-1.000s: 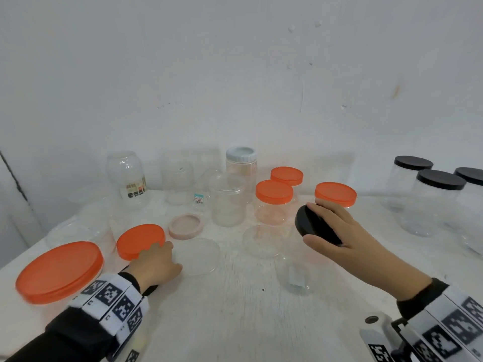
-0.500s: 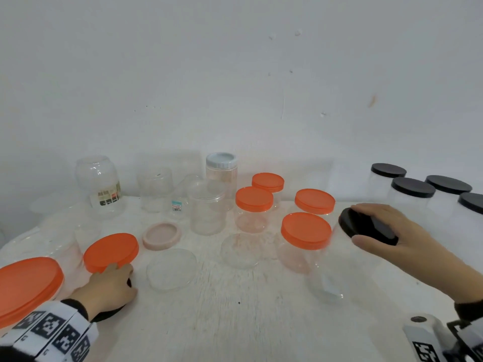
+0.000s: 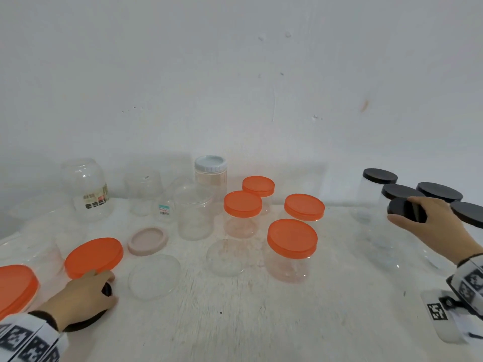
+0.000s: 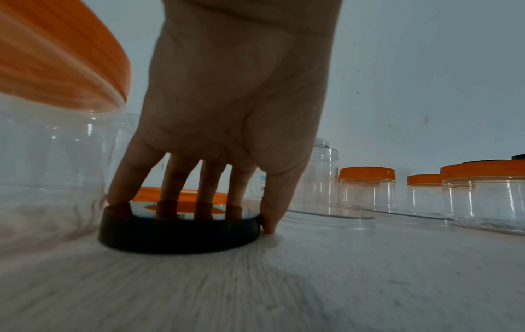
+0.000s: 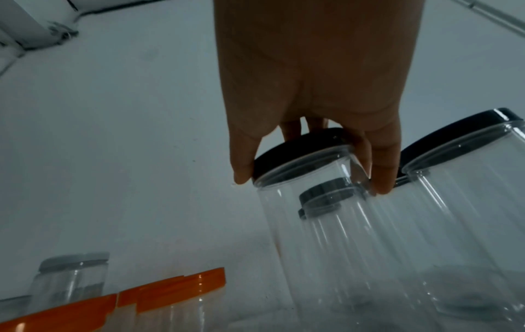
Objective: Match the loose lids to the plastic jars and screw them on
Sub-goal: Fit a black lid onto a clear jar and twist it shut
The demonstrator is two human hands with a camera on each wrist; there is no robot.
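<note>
At far right, the right hand [image 3: 428, 220] grips a black-lidded jar [image 5: 326, 202], seemingly parking it among finished ones; near left, the left hand [image 3: 78, 296] clasps a loose black lid [image 4: 179, 233] on the tabletop [image 3: 261, 309], needing its jar next.

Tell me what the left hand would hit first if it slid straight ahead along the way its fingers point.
Most likely the loose orange lid lying flat on the table. The left hand grips a black lid on the tabletop, and the orange lid sits just beyond its fingertips; the exact gap is unclear.
</note>
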